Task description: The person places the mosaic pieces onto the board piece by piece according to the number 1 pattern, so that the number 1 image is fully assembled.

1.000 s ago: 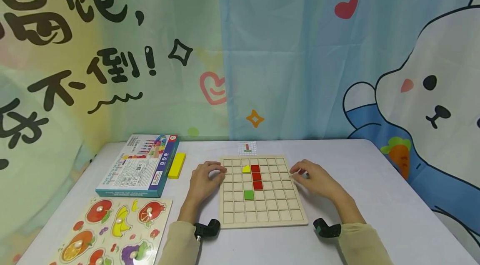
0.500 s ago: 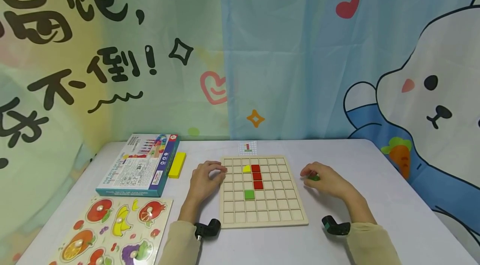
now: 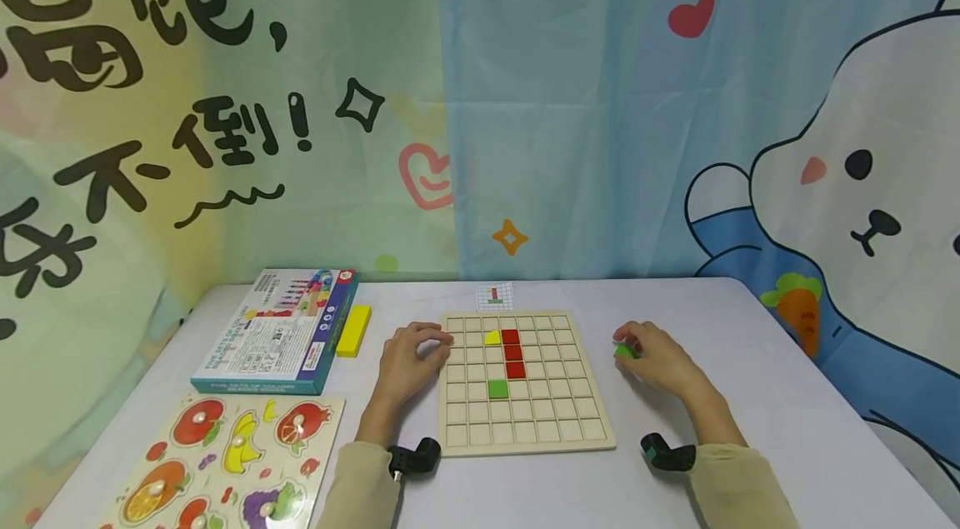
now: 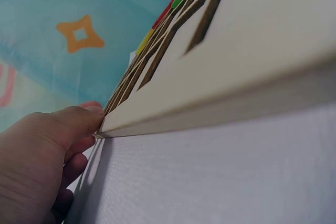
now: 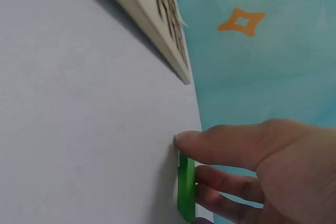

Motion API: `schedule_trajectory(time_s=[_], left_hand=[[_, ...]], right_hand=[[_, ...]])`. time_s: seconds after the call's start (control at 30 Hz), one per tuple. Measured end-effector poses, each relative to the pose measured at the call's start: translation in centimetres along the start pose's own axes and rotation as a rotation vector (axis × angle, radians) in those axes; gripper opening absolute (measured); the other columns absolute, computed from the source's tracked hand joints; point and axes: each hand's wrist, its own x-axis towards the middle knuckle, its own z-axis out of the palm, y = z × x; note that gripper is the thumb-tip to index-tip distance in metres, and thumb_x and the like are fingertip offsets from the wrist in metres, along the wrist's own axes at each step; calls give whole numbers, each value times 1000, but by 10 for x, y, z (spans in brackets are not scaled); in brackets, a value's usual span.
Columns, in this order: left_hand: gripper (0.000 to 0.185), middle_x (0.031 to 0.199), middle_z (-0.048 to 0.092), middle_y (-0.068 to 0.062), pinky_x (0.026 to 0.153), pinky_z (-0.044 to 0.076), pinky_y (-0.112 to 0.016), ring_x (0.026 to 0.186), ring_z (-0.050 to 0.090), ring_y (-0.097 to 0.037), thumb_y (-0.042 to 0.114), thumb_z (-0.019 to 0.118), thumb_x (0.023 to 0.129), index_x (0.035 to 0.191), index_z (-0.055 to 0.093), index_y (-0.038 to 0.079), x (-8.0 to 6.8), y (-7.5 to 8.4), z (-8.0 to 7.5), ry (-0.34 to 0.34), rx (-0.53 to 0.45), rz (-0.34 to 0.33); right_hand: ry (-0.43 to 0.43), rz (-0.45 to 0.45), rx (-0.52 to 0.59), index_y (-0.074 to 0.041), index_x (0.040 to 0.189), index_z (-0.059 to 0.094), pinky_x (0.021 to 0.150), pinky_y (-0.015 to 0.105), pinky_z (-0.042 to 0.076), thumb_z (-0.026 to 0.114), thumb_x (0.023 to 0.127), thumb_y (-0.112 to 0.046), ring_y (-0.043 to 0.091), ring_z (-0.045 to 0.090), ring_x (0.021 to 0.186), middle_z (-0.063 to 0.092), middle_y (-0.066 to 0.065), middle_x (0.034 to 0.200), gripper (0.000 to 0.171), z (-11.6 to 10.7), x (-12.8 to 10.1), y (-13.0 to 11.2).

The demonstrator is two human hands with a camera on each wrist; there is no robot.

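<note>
A pale wooden grid board [image 3: 551, 410] lies on the white table. Three red squares [image 3: 513, 351], a yellow piece [image 3: 492, 337] with a slanted side and a green square [image 3: 498, 389] sit in its cells. My left hand [image 3: 408, 362] grips the board's left edge; the left wrist view has the thumb [image 4: 79, 121] over the rim and the other fingers beside and below it. Off the board's right side, my right hand [image 3: 660, 358] pinches a green block [image 3: 626, 351]. In the right wrist view that green block [image 5: 186, 187] is close over the table, between thumb and fingers.
A small pattern card [image 3: 495, 296] lies behind the board. On the left are a boxed game [image 3: 270, 329], a yellow block [image 3: 354, 331] and a fruit puzzle board [image 3: 225, 462]. A printed curtain [image 3: 570, 96] hangs behind the table.
My right hand has moved right, away from the board's right edge, and the green block now shows in its fingers. My left hand and the board have stayed put.
</note>
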Motion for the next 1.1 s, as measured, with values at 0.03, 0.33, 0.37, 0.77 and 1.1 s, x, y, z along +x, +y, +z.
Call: schedule_trajectory(time_s=[0.03,0.33,0.37,0.77,1.1], left_hand=[[12,116,66,-2,93,33,-45,112,55,-27,21,72,82,94,74,21,0,0,0,-1,-2,-1],[12,116,66,-1,93,33,-45,113,54,-26,21,71,83,94,75,22,-1,-1,1,-3,-6,-4],[12,116,66,-1,93,33,-45,113,55,-26,21,71,83,94,75,22,-1,-1,1,-3,-3,-3],[12,115,66,-4,93,34,-46,111,55,-28,19,71,83,94,75,19,0,1,-1,-2,-3,13],[11,114,67,-2,92,34,-45,111,55,-27,19,71,83,93,75,21,0,1,-1,0,-1,10]], right_hand=[[-1,6,-3,-1,110,59,80,47,46,67,82,-10,30,55,94,58,18,102,30,1,0,1],[12,-2,-12,-4,100,62,76,43,46,66,82,-7,23,56,87,59,11,94,19,4,0,1],[13,-3,-14,-4,100,62,76,42,45,66,82,-7,23,55,87,59,10,93,19,4,0,1],[40,-42,-18,-6,100,63,71,37,46,63,84,-10,23,57,87,59,9,94,16,5,2,-3],[50,-96,8,-7,99,64,73,36,45,63,85,-10,22,57,89,60,8,97,15,8,3,-10]])
